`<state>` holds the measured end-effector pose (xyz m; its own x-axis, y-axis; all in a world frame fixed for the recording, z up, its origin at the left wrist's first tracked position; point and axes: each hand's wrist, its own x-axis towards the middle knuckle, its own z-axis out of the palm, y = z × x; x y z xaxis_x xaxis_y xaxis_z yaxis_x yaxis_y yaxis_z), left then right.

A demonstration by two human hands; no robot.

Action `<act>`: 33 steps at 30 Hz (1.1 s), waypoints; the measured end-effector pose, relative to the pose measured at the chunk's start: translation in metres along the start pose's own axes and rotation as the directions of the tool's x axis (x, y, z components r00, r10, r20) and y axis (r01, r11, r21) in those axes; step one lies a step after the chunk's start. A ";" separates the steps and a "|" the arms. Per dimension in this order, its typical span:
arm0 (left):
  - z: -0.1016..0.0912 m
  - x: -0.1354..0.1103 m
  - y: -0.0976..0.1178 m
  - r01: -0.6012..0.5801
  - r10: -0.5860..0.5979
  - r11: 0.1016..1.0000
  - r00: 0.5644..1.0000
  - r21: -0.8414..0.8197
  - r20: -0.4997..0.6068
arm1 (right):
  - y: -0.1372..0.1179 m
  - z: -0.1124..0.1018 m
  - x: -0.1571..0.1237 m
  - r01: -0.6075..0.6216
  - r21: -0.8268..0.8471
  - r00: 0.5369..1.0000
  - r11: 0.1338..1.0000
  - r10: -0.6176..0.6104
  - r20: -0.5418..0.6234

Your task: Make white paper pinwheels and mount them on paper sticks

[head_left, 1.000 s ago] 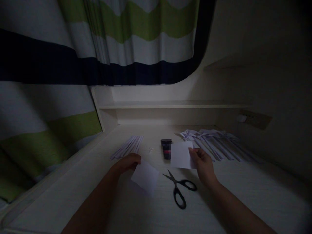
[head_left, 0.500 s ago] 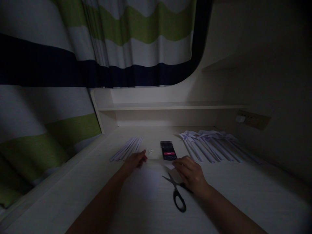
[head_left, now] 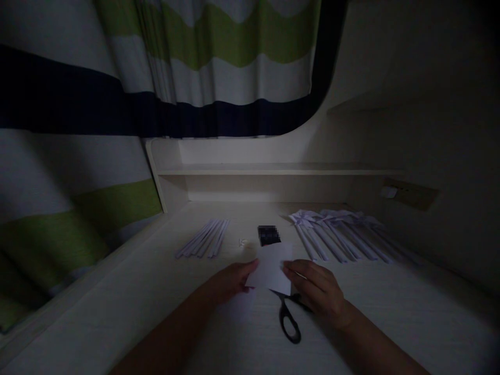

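Looking down through the head camera, I see the left hand (head_left: 234, 281) and right hand (head_left: 318, 291) each pinching an opposite edge of a small white paper sheet (head_left: 271, 268), held low over the desk (head_left: 390, 312). Black scissors (head_left: 289, 319) lie just below it, handles partly under the right hand; in this dim light I cannot tell whether they touch. Paper strips (head_left: 205, 238) lie behind left, folded paper pieces (head_left: 339, 234) behind right.

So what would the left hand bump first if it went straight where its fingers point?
The left hand touches the white paper now; beyond that, likely the right hand, though depth is unclear.
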<state>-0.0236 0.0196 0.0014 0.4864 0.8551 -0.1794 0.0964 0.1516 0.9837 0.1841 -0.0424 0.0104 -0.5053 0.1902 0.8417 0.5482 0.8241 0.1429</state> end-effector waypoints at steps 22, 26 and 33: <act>-0.008 0.010 -0.004 -0.201 0.164 0.976 0.930 -0.079 -0.330 | 0.006 0.015 -0.019 -0.670 -0.193 0.440 0.717 0.593 0.675; -0.005 0.011 -0.004 -0.226 0.165 0.957 0.940 -0.182 -0.299 | 0.020 0.018 -0.022 -0.702 -0.208 0.482 0.681 0.669 0.566; 0.012 0.003 -0.002 -0.205 0.159 0.880 0.977 -0.428 -0.141 | 0.021 0.028 -0.005 -0.872 0.432 0.419 0.231 0.810 0.411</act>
<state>-0.0114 0.0160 -0.0013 0.3684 0.9295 -0.0177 -0.3862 0.1703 0.9066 0.1792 -0.0114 -0.0051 -0.0418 0.9663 0.2540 0.2789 0.2554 -0.9258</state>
